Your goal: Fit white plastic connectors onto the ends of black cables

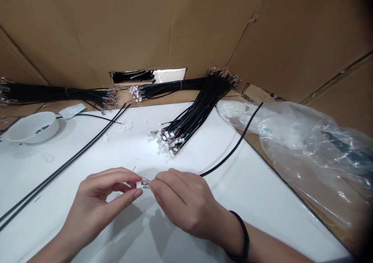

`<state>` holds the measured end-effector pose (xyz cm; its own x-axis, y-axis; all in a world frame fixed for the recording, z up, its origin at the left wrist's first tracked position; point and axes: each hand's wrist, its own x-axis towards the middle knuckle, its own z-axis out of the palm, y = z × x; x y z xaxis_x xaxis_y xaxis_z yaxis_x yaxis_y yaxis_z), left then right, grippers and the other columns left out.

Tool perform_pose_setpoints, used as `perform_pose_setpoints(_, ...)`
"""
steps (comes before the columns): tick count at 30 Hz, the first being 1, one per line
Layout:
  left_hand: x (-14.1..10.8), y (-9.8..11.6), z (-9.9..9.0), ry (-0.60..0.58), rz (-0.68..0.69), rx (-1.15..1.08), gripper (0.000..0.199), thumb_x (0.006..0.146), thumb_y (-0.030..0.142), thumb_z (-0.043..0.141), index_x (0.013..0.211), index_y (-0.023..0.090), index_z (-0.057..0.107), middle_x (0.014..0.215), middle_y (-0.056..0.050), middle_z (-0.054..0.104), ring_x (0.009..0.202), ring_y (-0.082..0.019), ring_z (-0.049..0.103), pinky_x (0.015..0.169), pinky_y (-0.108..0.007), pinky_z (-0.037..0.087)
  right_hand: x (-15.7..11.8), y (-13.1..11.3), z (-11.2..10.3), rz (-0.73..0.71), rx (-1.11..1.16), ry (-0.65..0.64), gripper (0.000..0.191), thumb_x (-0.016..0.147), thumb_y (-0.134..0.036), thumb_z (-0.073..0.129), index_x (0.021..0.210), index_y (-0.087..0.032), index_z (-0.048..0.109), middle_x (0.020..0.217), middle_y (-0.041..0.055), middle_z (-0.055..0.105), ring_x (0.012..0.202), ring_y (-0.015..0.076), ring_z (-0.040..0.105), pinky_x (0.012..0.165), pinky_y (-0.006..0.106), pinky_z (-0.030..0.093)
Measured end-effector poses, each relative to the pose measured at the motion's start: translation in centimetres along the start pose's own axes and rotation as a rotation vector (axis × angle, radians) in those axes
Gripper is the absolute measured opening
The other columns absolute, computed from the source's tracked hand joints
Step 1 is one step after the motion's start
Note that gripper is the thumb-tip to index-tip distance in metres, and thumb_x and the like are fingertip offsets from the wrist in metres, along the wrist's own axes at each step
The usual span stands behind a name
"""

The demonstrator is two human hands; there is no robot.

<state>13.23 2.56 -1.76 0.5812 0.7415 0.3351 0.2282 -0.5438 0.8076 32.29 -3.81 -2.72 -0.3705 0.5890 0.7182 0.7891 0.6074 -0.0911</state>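
My left hand [101,200] pinches a small white connector [139,184] between thumb and index finger, near the lower middle of the view. Thin bare-ended wires [145,183] run from the connector into the fingers of my right hand [183,200]. That hand is closed round the wire end of a black cable [233,150], which comes out behind it and curves up to the right. The exact grip of the right fingertips is hidden. A black band [244,235] is on the right wrist.
Behind the hands, a black cable bundle [201,103] with white connectors lies on the white table [116,158]. More bundles [52,93] rest along the cardboard wall [131,29]. Two loose cables [72,158] and a white bowl [33,127] are left; a plastic bag [305,150] is right.
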Motion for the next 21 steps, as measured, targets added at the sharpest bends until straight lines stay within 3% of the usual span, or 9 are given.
perform_pose_setpoints(9, -0.13, 0.04, -0.01, 0.009, 0.045, 0.052, 0.024, 0.075, 0.011, 0.067, 0.09, 0.03, 0.068, 0.084, 0.007, 0.069, 0.072, -0.006, 0.064, 0.064, -0.009, 0.054, 0.0, 0.09, 0.09, -0.003, 0.034, -0.041, 0.016, 0.084, -0.007, 0.048, 0.079, -0.007, 0.063, 0.066, 0.0062, 0.053, 0.06, 0.0153, 0.044, 0.051, 0.028, 0.034)
perform_pose_setpoints(21, -0.19, 0.14, 0.14, 0.011, -0.021, 0.08, 0.025, 0.073, 0.013, 0.069, 0.088, 0.033, 0.067, 0.083, 0.01, 0.068, 0.071, -0.004, 0.063, 0.065, -0.007, 0.052, 0.15, 0.08, -0.13, -0.011, 0.042, -0.031, 0.014, 0.082, -0.006, 0.05, 0.079, -0.006, 0.064, 0.066, 0.0066, 0.054, 0.059, 0.0158, 0.043, 0.049, 0.028, 0.032)
